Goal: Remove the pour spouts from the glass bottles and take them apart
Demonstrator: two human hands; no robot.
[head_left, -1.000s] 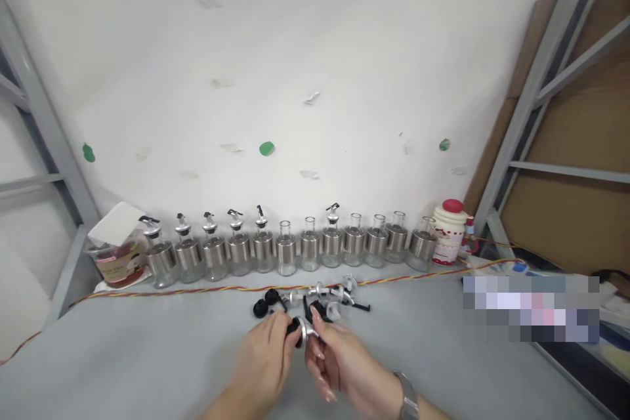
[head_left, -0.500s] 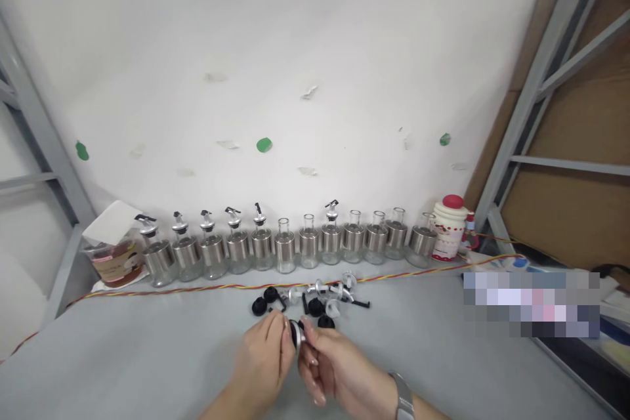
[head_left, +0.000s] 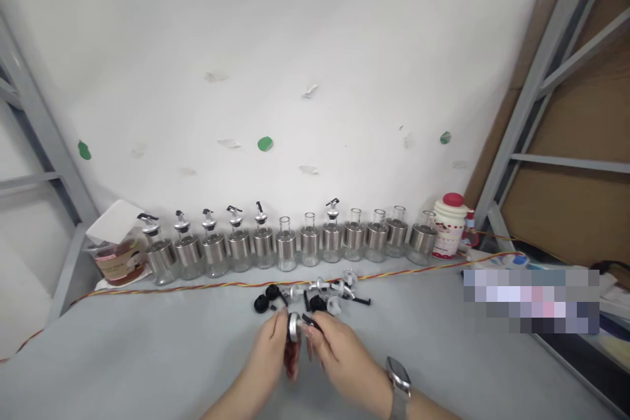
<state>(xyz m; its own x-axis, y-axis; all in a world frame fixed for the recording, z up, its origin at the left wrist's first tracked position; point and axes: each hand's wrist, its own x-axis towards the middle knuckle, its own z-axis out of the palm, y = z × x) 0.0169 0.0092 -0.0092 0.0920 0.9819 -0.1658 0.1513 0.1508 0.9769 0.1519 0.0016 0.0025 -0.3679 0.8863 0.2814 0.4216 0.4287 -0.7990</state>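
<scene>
My left hand is closed around a silver and black bottle pourer, its silver rim facing right. Close on the other side, my right hand pinches a small black lever at the pourer's tip. Fingers partly hide where the two parts meet. Just beyond both hands lie loose pourer parts: black stoppers, silver spouts, clear plastic pieces and a black lever.
Along the wall stands a row of glass bottles with metal bands, some topped with pourers. A plastic tub is at the left end, a cream jar with a red lid at the right. A twisted red-yellow wire crosses the grey table.
My right hand has turned from palm up to knuckles up, and the black lever now shows in its fingers. My left hand keeps hold of the pourer.
</scene>
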